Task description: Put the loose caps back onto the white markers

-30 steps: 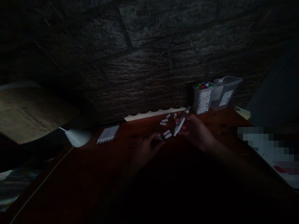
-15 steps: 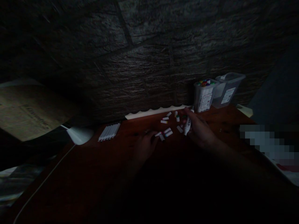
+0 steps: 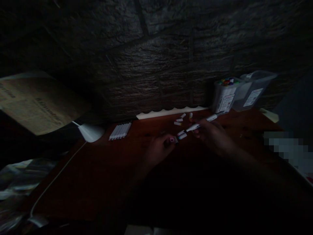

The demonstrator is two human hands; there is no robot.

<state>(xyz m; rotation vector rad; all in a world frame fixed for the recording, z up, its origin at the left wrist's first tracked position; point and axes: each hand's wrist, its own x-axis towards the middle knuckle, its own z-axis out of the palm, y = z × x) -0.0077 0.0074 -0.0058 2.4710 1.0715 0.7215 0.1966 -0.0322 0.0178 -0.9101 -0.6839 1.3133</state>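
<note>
My right hand (image 3: 212,133) grips a white marker (image 3: 194,127), its uncapped dark tip pointing left toward my other hand. Between finger and thumb, my left hand (image 3: 160,147) holds a marker cap (image 3: 172,140) with a pink ring at its open end facing the marker. The two are apart. Loose caps with coloured ends lie around the hands: a yellow-ended cap (image 3: 177,123) behind, and a teal-ended cap (image 3: 182,135) between the hands. A row of several white markers (image 3: 120,131) lies side by side on the wooden table (image 3: 97,176), left of my left hand.
At the back right stand a clear bin of markers (image 3: 225,96) and a second clear bin (image 3: 254,89). A white wavy-edged strip (image 3: 171,112) runs along the stone wall (image 3: 146,65). A white lamp-like cone (image 3: 91,132) with a cord and a printed paper bag (image 3: 36,101) are at left.
My right hand has turned the marker from steeply slanted to nearly level, its tip toward the left hand. The left hand has raised the cap with its opening turned up. The view has shifted.
</note>
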